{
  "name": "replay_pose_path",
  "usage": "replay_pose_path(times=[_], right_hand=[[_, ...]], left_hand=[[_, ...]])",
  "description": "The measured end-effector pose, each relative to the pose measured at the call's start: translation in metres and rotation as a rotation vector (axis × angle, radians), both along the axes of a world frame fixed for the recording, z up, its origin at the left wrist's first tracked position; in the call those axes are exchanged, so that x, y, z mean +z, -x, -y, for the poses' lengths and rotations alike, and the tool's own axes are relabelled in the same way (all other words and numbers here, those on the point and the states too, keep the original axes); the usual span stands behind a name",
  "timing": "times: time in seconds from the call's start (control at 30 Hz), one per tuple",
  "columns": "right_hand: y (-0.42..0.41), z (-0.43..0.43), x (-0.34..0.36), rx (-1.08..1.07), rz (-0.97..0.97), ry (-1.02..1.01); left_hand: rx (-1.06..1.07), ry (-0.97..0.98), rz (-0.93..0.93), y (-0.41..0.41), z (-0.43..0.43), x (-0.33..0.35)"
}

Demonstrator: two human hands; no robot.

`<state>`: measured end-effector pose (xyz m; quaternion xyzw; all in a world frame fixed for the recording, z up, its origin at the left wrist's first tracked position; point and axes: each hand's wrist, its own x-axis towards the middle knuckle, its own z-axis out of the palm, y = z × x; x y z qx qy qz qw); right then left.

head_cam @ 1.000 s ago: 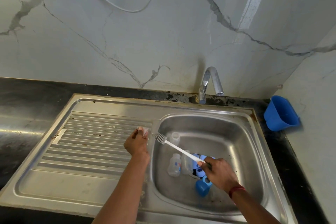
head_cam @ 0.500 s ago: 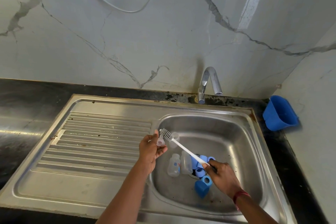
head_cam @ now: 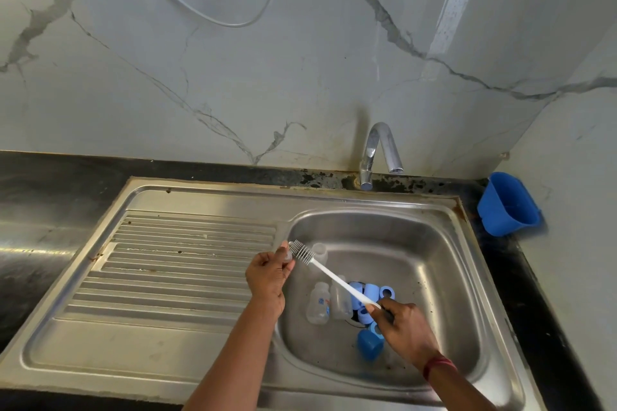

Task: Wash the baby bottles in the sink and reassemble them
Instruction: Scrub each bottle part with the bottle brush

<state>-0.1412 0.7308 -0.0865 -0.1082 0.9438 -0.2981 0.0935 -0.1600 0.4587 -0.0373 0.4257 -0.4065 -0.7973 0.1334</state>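
Fingers [head_cam: 286,268] of the left hand [head_cam: 267,277] pinch a small clear bottle part [head_cam: 287,255] against the bristled white bottle brush [head_cam: 334,277], whose handle the right hand [head_cam: 409,332] clamps in curled fingers [head_cam: 389,309]. Clear plastic baby bottles [head_cam: 319,302] and blue caps [head_cam: 370,292] lie in the steel sink basin [head_cam: 434,243]

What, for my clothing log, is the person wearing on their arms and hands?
No sleeves or gloves show in the head view. The left hand has no ring, watch or band that I can see. The right hand has a red band, like a thread or bangle, round its wrist.
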Motion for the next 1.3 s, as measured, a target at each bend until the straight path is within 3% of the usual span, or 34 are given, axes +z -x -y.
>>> replay_pose_path(times=[0.37, 0.57, 0.7, 0.9, 1.13, 1.3], right_hand=[[-0.001, 0.012, 0.014, 0.022, -0.110, -0.149], [0.006, 0.011, 0.024, -0.030, -0.053, -0.147], [0.003, 0.007, 0.030, -0.006, -0.094, -0.168], [0.004, 0.011, 0.023, -0.022, -0.090, -0.171], [0.009, 0.009, 0.028, -0.108, -0.106, -0.136], [0.010, 0.003, 0.028, -0.057, -0.163, -0.139]], left_hand=[[-0.245, 0.259, 0.051, 0.008, -0.009, -0.006], [-0.411, 0.728, 0.183, 0.010, -0.003, -0.006], [-0.362, 0.831, 0.222, 0.013, 0.002, -0.004], [-0.662, 1.236, 0.074, 0.011, -0.008, -0.009], [-0.583, 1.278, 0.092, 0.009, 0.000, -0.011], [-0.620, 1.331, 0.146, 0.011, 0.007, -0.010]])
